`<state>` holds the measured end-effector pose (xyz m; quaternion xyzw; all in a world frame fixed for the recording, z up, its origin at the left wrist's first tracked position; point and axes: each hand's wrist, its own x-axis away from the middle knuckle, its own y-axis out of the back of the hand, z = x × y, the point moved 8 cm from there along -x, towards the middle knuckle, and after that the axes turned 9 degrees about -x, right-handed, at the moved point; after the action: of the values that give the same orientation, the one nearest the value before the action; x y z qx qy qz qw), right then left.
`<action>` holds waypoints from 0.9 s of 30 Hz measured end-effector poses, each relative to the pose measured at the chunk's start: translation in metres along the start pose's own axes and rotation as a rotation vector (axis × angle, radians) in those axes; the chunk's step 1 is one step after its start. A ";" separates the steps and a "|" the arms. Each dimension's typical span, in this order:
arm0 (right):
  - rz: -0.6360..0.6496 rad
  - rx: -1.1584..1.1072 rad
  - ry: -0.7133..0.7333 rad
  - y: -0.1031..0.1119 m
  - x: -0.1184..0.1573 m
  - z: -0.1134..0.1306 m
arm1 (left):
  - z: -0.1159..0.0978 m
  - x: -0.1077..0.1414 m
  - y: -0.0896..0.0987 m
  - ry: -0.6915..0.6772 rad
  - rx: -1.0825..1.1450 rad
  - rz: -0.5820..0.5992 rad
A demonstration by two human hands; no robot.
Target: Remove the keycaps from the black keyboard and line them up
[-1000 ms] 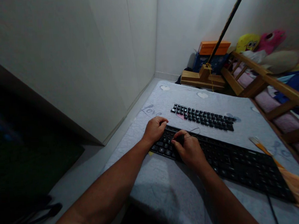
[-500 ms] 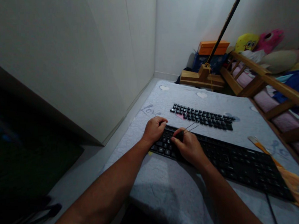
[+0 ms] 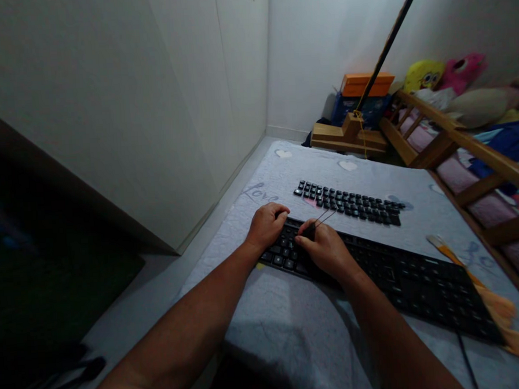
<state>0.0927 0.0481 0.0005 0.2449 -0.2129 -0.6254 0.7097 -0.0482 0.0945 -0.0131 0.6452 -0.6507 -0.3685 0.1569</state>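
Observation:
A black keyboard (image 3: 403,277) lies slantwise on the cloth-covered surface, with white-marked keys showing at its left end. My left hand (image 3: 267,224) is closed around the keyboard's upper left corner, its thumb on the edge. Over the left part of the keys, my right hand (image 3: 325,246) is closed on a wire keycap puller (image 3: 324,216), whose two thin wires stick out up and to the right. The right fingertips are down at the keys; exactly what they touch is hidden. Beyond the keyboard, loose black keycaps (image 3: 349,202) lie in rows.
A brush (image 3: 440,246) and an orange cloth or glove (image 3: 505,321) lie by the keyboard's right end. Its cable (image 3: 466,358) runs toward me. A white cabinet (image 3: 151,119) stands left, a wooden bed rail (image 3: 478,142) right, and a wooden stand (image 3: 347,135) at the back.
The puller's wires have shifted slightly left and up with a small turn of my right hand. My left hand keeps its hold. The whole view has drifted slightly.

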 end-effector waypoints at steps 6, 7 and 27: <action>0.045 -0.037 -0.005 -0.002 -0.008 -0.006 | 0.000 0.000 -0.001 -0.011 -0.010 -0.001; 0.054 -0.047 -0.002 -0.002 -0.009 -0.006 | -0.001 0.000 0.000 -0.015 -0.012 -0.001; 0.085 -0.338 -0.097 -0.004 -0.012 -0.023 | -0.009 0.001 0.002 -0.112 -0.061 0.012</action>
<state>0.1023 0.0618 -0.0203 0.0824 -0.1490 -0.6327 0.7554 -0.0434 0.0910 -0.0054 0.6146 -0.6506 -0.4229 0.1419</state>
